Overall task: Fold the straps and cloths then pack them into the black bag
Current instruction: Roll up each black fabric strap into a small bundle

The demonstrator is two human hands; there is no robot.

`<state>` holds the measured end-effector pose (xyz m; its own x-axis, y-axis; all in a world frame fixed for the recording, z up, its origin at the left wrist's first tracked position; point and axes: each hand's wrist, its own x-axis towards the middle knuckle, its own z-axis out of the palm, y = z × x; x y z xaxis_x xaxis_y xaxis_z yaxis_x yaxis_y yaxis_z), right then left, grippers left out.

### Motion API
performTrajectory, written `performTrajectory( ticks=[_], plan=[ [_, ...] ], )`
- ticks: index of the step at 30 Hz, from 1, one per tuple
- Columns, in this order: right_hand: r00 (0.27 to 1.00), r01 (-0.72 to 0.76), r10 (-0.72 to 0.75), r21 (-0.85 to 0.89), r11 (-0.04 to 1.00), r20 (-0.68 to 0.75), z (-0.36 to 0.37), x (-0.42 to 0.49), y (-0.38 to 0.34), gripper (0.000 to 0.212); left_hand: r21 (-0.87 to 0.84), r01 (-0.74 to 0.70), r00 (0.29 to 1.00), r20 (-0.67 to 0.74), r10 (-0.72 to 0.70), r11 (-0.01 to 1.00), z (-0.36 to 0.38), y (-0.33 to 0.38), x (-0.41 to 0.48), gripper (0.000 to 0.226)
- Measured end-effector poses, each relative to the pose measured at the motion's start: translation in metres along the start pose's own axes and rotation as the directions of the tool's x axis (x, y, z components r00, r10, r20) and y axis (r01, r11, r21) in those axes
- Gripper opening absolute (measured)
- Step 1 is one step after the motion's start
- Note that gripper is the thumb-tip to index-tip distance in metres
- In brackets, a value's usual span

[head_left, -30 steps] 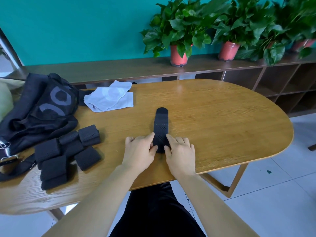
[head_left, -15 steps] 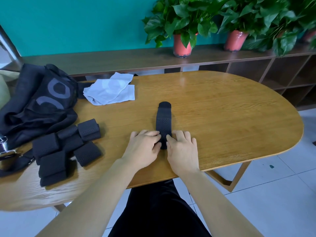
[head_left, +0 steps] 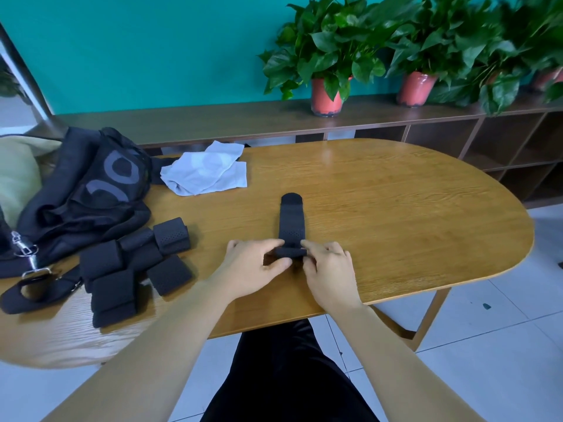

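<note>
at the near edge of the table [head_left: 396, 208], we pinch the turned-over end of a black strap [head_left: 291, 220] between both hands, the left hand [head_left: 253, 266] and the right hand [head_left: 329, 269] each curling thumb and fingers round it. the rest of the strap lies flat toward the table's middle. folded straps [head_left: 122, 269] sit piled at the table's left end by the black bag [head_left: 85, 190], with white cloths [head_left: 204, 172] at the table's far edge.

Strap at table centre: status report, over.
Left hand and right hand pinch strap near end, rolled up. Far part flat on table. Nothing blocking; folded straps, black bag off left.
</note>
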<state>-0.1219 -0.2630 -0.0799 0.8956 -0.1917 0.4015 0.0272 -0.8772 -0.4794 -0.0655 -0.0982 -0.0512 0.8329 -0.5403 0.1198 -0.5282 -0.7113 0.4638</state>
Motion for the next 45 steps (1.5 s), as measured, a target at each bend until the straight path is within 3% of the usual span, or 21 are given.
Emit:
performTrajectory(
  ticks=[4, 9, 12, 20, 24, 27, 30, 35, 39, 45],
  plan=[
    [0.993, -0.097, 0.097, 0.01, 0.995, -0.06, 0.004, 0.011, -0.012, 0.029, -0.075, 0.053, 0.99, -0.127, -0.063, 0.996, 0.007, 0.001, 0.002, 0.044],
    [0.977, -0.143, 0.132, -0.055, 0.988, -0.17, 0.008, 0.014, -0.024, 0.009, 0.004, 0.139, 0.966, -0.219, -0.135, 0.99, 0.013, 0.011, 0.019, 0.039],
    [0.974, -0.111, 0.082, -0.127, 0.986, -0.212, 0.016, 0.017, -0.023, 0.023, 0.059, 0.175, 0.963, -0.219, -0.159, 0.983, 0.013, 0.011, 0.024, 0.023],
    [0.975, -0.03, -0.018, -0.21, 0.977, -0.221, 0.029, 0.021, -0.015, 0.022, 0.09, 0.2, 0.959, -0.22, -0.176, 0.976, 0.017, 0.01, 0.025, 0.033],
    [0.983, -0.04, -0.008, -0.249, 0.968, -0.186, 0.031, 0.021, -0.014, 0.033, 0.098, 0.206, 0.957, -0.229, -0.18, 0.974, 0.02, 0.009, 0.025, 0.045],
    [0.986, -0.015, -0.029, -0.26, 0.965, -0.167, 0.032, 0.021, -0.014, 0.039, 0.147, 0.13, 0.963, -0.252, -0.09, 0.981, 0.022, 0.006, 0.025, 0.044],
    [0.988, 0.043, -0.086, -0.309, 0.95, -0.128, 0.031, 0.021, -0.014, 0.033, 0.231, 0.042, 0.982, -0.188, 0.002, 0.972, 0.023, 0.005, 0.024, 0.037],
    [0.988, 0.059, -0.103, -0.326, 0.944, -0.117, 0.032, 0.022, -0.011, 0.01, 0.209, 0.03, 0.998, -0.063, -0.017, 0.977, 0.018, 0.007, 0.024, 0.048],
    [0.991, 0.065, -0.097, -0.294, 0.954, -0.094, 0.032, 0.022, -0.011, 0.024, 0.209, 0.021, 0.999, 0.024, -0.027, 0.978, 0.008, 0.007, 0.027, 0.054],
    [0.994, 0.084, -0.1, -0.256, 0.963, -0.049, 0.03, 0.02, -0.01, 0.015, 0.178, 0.027, 0.997, 0.067, -0.039, 0.984, 0.005, 0.003, 0.029, 0.052]
  ],
)
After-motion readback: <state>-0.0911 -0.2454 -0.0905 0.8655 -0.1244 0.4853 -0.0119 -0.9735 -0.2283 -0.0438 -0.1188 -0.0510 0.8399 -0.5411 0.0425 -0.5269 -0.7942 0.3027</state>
